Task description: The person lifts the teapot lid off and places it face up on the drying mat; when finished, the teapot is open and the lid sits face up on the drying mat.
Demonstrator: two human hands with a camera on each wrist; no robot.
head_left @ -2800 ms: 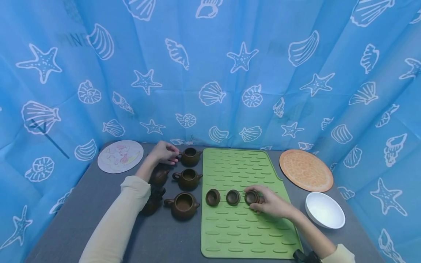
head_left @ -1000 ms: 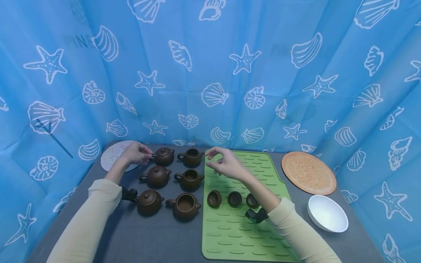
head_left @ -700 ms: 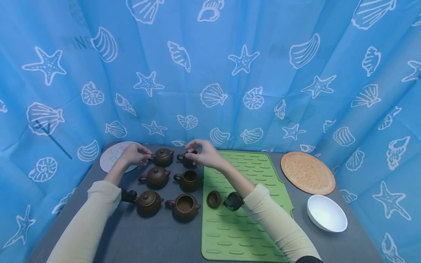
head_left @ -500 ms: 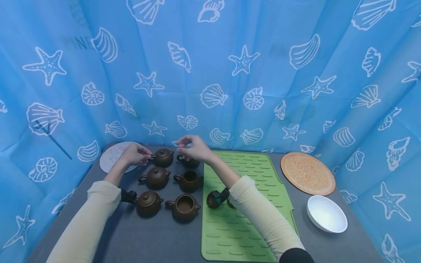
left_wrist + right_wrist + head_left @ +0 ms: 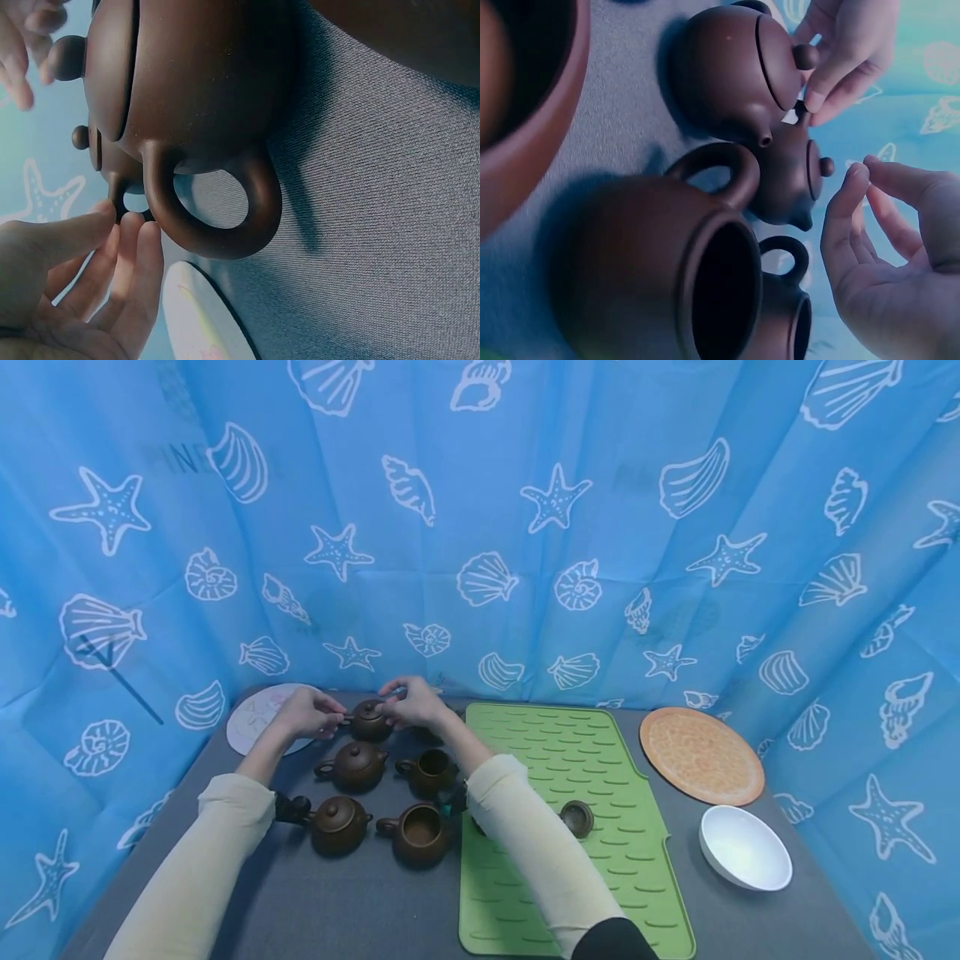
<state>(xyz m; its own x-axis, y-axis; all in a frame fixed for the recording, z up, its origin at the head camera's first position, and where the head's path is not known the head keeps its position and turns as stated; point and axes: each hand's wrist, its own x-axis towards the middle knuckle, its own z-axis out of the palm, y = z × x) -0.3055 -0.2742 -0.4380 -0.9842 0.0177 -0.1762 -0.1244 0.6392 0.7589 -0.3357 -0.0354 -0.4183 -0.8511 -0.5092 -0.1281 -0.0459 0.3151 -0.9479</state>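
Blue seashell-print curtain behind, grey table (image 5: 352, 902) below, and both hands meet at the far-left small brown lidded clay teapot (image 5: 369, 722), left of centre in the head view. The left hand (image 5: 303, 711) pinches its loop handle, which points left; the spout points right, so the pot's long axis runs across the frame. The right hand (image 5: 408, 702) hovers at the lid knob, fingers loosely spread, gripping nothing. A green ribbed silicone mat (image 5: 622, 860) lies to the right.
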